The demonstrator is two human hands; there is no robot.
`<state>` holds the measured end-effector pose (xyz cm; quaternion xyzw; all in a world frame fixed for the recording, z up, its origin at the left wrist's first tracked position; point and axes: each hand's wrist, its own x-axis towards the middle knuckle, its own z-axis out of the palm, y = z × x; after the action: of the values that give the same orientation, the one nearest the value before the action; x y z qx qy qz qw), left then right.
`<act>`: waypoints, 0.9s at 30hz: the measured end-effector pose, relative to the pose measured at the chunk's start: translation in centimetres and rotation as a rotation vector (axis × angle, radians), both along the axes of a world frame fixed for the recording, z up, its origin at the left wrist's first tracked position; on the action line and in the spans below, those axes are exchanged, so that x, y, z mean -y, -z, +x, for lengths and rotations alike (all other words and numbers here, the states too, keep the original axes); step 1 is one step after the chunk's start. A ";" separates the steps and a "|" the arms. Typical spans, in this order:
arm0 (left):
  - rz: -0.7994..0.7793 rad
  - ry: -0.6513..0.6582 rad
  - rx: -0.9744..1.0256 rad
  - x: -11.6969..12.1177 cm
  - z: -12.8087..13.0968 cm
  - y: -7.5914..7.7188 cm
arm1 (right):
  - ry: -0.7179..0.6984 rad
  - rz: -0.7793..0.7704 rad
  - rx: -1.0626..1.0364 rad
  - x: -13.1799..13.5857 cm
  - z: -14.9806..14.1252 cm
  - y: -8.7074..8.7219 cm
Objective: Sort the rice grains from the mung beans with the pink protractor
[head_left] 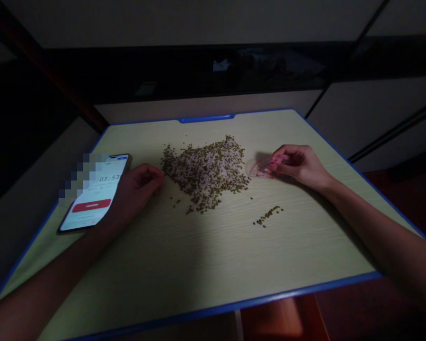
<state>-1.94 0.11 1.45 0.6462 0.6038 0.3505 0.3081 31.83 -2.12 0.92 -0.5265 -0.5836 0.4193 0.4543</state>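
Observation:
A loose pile of small green beans mixed with pale grains (206, 173) is spread over the middle of the table. My right hand (298, 166), just right of the pile, pinches a clear protractor with pink markings (257, 169) whose curved edge faces the pile. At the pile's left edge rests my left hand (142, 184), its fingers curled in and thumb pressed to them; whatever they hold, if anything, is hidden. A short row of green beans (268, 216) lies apart, nearer to me on the right.
A phone (92, 206) showing a timer lies on the left, partly behind my left wrist. The pale wood-grain table (227, 265) has a blue rim and a raised blue ledge (208, 118) at its far side. Dark cabinet panels (199, 23) stand behind.

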 end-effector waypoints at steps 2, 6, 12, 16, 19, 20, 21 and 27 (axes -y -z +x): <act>-0.001 0.002 -0.009 0.0 0.0 0.0 | -0.011 0.006 -0.003 -0.1 -0.1 0.1; -0.005 -0.001 -0.019 0.0 0.0 0.0 | -0.042 0.006 0.008 -0.3 -0.1 0.2; -0.020 0.007 -0.028 0.2 0.1 -0.3 | -0.057 -0.004 0.014 -0.2 0.2 0.0; -0.021 -0.004 -0.019 0.1 0.1 -0.3 | -0.063 -0.024 -0.001 -0.1 0.3 -0.1; -0.025 -0.004 -0.018 0.0 0.1 -0.1 | -0.065 -0.028 -0.001 -0.1 0.5 -0.1; -0.022 -0.001 -0.018 0.0 0.0 -0.1 | -0.065 -0.024 0.003 0.0 0.5 -0.1; -0.021 0.005 -0.017 0.0 0.0 -0.1 | -0.066 -0.020 0.006 0.0 0.6 -0.2; -0.007 0.009 -0.023 0.1 0.0 -0.2 | -0.088 -0.025 0.001 0.0 1.1 -0.2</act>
<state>-1.93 0.00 1.62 0.6520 0.6056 0.3394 0.3050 32.97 -2.09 1.13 -0.5064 -0.6012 0.4457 0.4285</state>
